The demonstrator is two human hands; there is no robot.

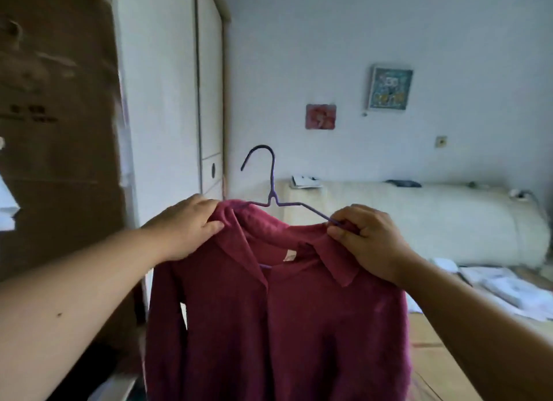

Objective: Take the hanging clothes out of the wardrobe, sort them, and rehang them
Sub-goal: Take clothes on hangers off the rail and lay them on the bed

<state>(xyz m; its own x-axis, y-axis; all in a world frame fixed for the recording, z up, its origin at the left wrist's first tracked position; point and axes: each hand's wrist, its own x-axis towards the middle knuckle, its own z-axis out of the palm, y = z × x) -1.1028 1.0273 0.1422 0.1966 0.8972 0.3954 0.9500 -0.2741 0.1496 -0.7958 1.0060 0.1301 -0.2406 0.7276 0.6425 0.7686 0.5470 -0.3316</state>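
Maroon shirt (299,326), collared, is held up mid-frame in front of the person, clear of the wardrobe (161,101), whose white doors stand behind the shirt's left shoulder. The shirt is on a purple wire hanger (273,173): the hook sticks upright above the collar, one hanger arm is bare above the shirt's right shoulder, and the other arm is under the fabric. Left hand (185,224) is at the shirt's left shoulder, fingers curled over the top edge and thumb pressed on the front, clamping the cloth; can't tell whether it also has the wire underneath. Right hand (368,242) is at the shirt's right shoulder, fingers bunched, thumb and forefinger pinching the bare hanger arm together with the collar edge. The shirt body hangs straight down past the bottom of the frame, with one sleeve hanging down the shirt's left side. A brown cardboard box (54,131) fills the space far left of the shirt, in front of the wardrobe. A long cream bolster (434,221) lies behind the shirt to its right, with loose papers (508,284) below it. On the wall above the shirt are two small pictures, one reddish (320,116), one teal (390,88). Frame is soft, so fine detail is blurred.
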